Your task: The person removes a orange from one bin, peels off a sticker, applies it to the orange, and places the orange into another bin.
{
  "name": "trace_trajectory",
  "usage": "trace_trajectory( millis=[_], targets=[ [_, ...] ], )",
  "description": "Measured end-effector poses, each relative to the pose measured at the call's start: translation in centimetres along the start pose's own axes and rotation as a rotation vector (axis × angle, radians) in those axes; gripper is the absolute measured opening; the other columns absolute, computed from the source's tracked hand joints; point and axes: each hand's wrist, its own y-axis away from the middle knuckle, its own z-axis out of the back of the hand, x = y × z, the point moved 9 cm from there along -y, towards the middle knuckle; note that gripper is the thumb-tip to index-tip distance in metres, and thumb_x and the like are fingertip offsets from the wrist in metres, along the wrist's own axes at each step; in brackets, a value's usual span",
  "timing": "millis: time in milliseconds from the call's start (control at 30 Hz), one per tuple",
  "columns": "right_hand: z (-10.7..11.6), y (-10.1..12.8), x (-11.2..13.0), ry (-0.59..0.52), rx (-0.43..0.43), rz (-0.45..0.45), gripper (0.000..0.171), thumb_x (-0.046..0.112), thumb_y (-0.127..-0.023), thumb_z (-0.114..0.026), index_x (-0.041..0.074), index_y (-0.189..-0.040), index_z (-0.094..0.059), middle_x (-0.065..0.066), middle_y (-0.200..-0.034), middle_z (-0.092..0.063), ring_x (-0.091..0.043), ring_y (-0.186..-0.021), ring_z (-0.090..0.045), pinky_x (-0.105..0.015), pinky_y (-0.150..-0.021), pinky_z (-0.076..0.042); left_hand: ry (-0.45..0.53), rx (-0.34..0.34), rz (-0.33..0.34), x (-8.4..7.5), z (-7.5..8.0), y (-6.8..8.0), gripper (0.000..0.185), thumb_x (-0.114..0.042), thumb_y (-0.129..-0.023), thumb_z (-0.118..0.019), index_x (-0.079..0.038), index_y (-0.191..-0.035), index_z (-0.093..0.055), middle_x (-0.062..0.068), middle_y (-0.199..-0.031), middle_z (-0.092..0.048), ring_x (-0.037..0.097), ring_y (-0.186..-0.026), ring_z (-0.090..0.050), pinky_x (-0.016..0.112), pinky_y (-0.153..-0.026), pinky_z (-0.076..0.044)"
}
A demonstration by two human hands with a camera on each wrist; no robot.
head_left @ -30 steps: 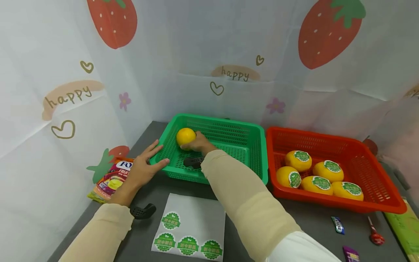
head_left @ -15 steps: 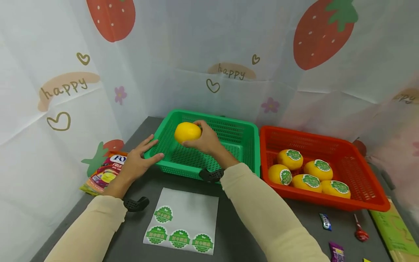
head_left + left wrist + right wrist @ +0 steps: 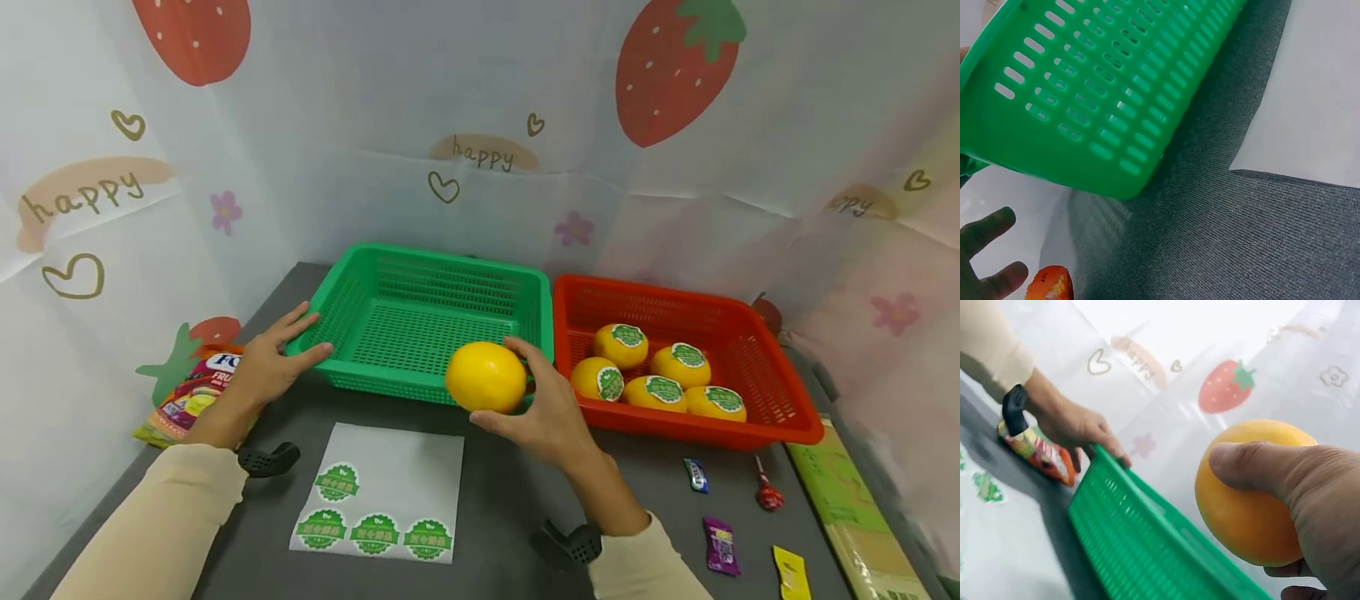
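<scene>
My right hand [image 3: 551, 412] grips a plain yellow orange [image 3: 486, 377] between thumb and fingers, raised in front of the green basket's near rim. In the right wrist view the thumb lies across the orange [image 3: 1254, 512], and no label shows on its visible skin. Spread fingers of my left hand [image 3: 262, 367] touch the left corner of the green basket [image 3: 420, 333], whose inside holds nothing. Below the basket lies a white sticker sheet [image 3: 397, 458] bearing several round green labels. Several oranges with such labels, one of them a labelled orange [image 3: 621, 346], sit in the red basket [image 3: 780, 417].
A fruit candy bag [image 3: 191, 400] leans by the left wall sheet. At the right lie a blue wrapped candy [image 3: 696, 475], a red lollipop [image 3: 768, 493], a purple packet [image 3: 721, 546], a yellow packet [image 3: 791, 572] and a long green package [image 3: 855, 508].
My right hand has lifted the orange out of the green basket and brought it nearer and to the right. My left hand keeps to the basket's corner. The head view has turned rightward.
</scene>
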Motion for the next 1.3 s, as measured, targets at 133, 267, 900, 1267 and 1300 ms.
trace_trajectory(
  millis=[133,267,900,1267,1300],
  targets=[
    [1.2,3.6,-1.2,0.029,-0.023,-0.014,0.083,0.03,-0.068,-0.09,0.011,-0.137,-0.049,-0.002,-0.127,-0.057,-0.017,-0.102,-0.058,-0.041,-0.085,-0.051,-0.032,0.019,0.022,0.1,-0.1,0.0,0.065,-0.036,-0.094,-0.064,-0.009,-0.148,-0.04,0.004,-0.157,-0.023,0.042,-0.14,-0.019,0.071,-0.099,-0.019],
    [1.5,7.2,-3.3,0.068,-0.027,-0.094,0.083,0.035,-0.066,-0.09,0.012,-0.136,-0.052,0.006,-0.122,-0.059,-0.012,-0.095,-0.057,-0.037,-0.08,-0.051,-0.074,0.005,0.023,-0.5,0.1,0.1,0.067,-0.037,-0.094,-0.064,-0.008,-0.149,-0.038,0.011,-0.157,-0.024,0.045,-0.139,-0.019,0.072,-0.098,-0.02],
    [-0.6,13.6,-10.3,-0.041,0.07,-0.327,0.086,0.04,-0.066,-0.088,0.017,-0.139,-0.049,0.007,-0.131,-0.053,-0.015,-0.114,-0.052,-0.052,-0.099,-0.037,0.032,-0.143,-0.322,-7.7,-2.1,8.5,0.028,0.01,-0.081,-0.067,-0.001,-0.106,-0.071,0.004,-0.106,-0.066,0.007,-0.099,-0.055,0.023,-0.08,-0.043],
    [-0.8,13.7,-10.3,-0.041,0.065,-0.336,0.085,0.038,-0.067,-0.089,0.018,-0.139,-0.049,0.007,-0.131,-0.053,-0.017,-0.114,-0.051,-0.054,-0.1,-0.034,-0.229,0.229,-0.156,-3.2,-8.3,10.3,0.014,-0.006,-0.084,-0.07,-0.014,-0.096,-0.073,0.005,-0.117,-0.061,0.03,-0.108,-0.047,0.052,-0.08,-0.034],
    [-0.8,13.6,-10.3,-0.043,0.065,-0.333,0.086,0.037,-0.067,-0.089,0.017,-0.14,-0.049,0.006,-0.132,-0.053,-0.017,-0.114,-0.051,-0.054,-0.1,-0.035,-0.225,0.23,-0.148,-3.2,-8.3,10.3,0.014,-0.005,-0.084,-0.07,-0.017,-0.091,-0.072,0.005,-0.116,-0.061,0.031,-0.109,-0.047,0.053,-0.081,-0.034]
  ],
)
